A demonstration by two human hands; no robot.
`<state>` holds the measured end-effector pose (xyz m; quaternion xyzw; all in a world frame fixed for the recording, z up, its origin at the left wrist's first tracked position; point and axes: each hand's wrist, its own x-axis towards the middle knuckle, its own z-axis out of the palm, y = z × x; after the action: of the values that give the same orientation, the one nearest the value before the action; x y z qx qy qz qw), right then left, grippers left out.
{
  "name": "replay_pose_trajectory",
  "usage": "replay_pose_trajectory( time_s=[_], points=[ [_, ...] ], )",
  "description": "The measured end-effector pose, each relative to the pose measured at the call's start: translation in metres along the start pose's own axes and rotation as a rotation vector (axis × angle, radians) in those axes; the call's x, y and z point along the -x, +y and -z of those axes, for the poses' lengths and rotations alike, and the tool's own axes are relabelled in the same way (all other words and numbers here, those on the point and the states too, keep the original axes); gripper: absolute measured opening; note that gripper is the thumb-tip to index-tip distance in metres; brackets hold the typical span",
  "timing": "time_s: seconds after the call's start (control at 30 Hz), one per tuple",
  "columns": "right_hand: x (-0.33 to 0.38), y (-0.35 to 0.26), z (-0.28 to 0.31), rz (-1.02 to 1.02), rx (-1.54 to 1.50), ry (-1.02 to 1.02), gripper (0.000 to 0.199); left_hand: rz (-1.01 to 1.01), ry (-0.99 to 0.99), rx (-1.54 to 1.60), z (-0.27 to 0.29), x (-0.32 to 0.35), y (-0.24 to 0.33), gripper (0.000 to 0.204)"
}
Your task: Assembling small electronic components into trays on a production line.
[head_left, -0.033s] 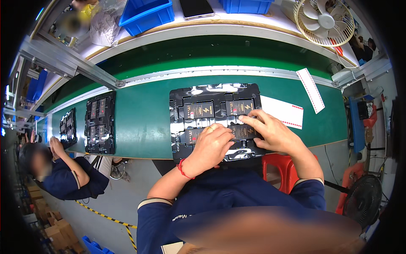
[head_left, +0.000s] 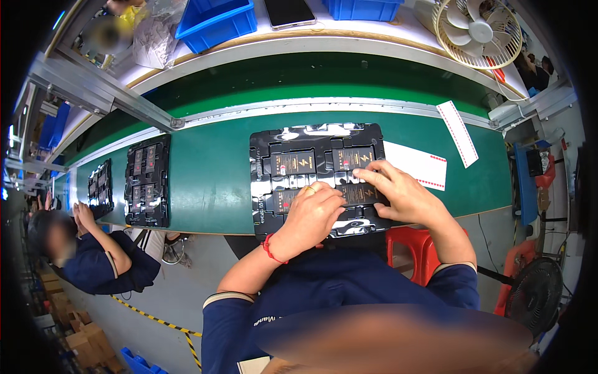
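- Four dark batteries [head_left: 302,163] in a black tray [head_left: 264,149]
- Left hand [head_left: 313,213] bunched over the lower pair; any grip, I cannot tell
- Right hand [head_left: 403,194] spread wide over the right pair

Lightning-bolt signs [head_left: 303,162] on black packs [head_left: 291,163]

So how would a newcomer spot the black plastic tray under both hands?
Find the long green tabletop. Toward its right end, a bare left hand and bare right hand are over the black plastic tray. Only this tray has a white, red-dotted sheet beside its right edge.
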<state>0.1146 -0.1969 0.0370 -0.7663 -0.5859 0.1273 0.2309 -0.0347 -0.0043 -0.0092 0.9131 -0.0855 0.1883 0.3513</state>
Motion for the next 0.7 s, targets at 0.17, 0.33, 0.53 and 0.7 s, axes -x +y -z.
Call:
replay_pose_trajectory(
  time_s=[0.17, 0.33, 0.53, 0.7],
  points=[
    [-0.004, 0.011, 0.009, -0.053, -0.361, 0.067, 0.087, -0.025, 0.088, -0.022, -0.005, -0.007, 0.002, 0.013],
    [-0.023, 0.018, 0.011, -0.210, -0.706, 0.270, 0.062, 0.001, 0.223, 0.008, -0.013, -0.014, 0.004, 0.011],
    [-0.048, 0.018, 0.009, -0.314, -0.962, -0.010, 0.049, 0.019, 0.264, 0.027, -0.016, -0.018, 0.006, 0.010],
    [-0.059, 0.021, 0.004, -0.311, -0.886, -0.259, 0.051, 0.021, 0.278, 0.020, -0.020, -0.017, 0.003, 0.009]
  ],
)
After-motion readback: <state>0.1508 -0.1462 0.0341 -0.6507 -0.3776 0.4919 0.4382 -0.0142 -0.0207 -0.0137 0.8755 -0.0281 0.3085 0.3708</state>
